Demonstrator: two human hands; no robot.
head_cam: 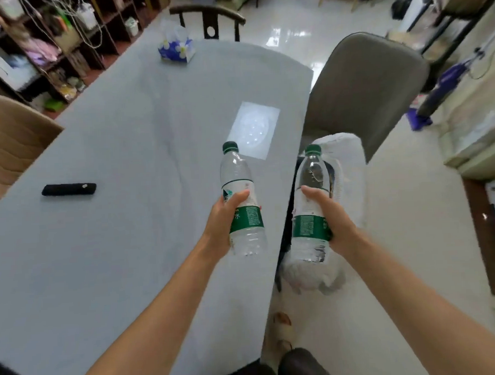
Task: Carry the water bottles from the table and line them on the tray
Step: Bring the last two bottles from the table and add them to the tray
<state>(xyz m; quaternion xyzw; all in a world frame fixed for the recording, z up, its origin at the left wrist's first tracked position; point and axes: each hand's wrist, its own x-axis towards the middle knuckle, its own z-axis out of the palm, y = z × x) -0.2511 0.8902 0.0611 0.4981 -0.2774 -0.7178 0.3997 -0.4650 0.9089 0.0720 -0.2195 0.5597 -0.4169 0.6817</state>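
Note:
I hold two clear water bottles with green caps and green labels, one in each hand. My left hand point(223, 219) grips the left bottle point(241, 199) around its label, above the right side of the grey table point(112, 165). My right hand point(331, 215) grips the right bottle point(312, 201), held past the table's right edge over a chair with a white cover point(347, 166). Both bottles lean slightly away from me. No tray shows in this view.
A black remote-like bar point(69, 189) lies on the table's left. A blue tissue box point(176, 48) stands at the far end. A grey chair point(369, 80) stands on the right, a tan chair point(9, 141) on the left. Cluttered shelves point(36, 49) run along the far left.

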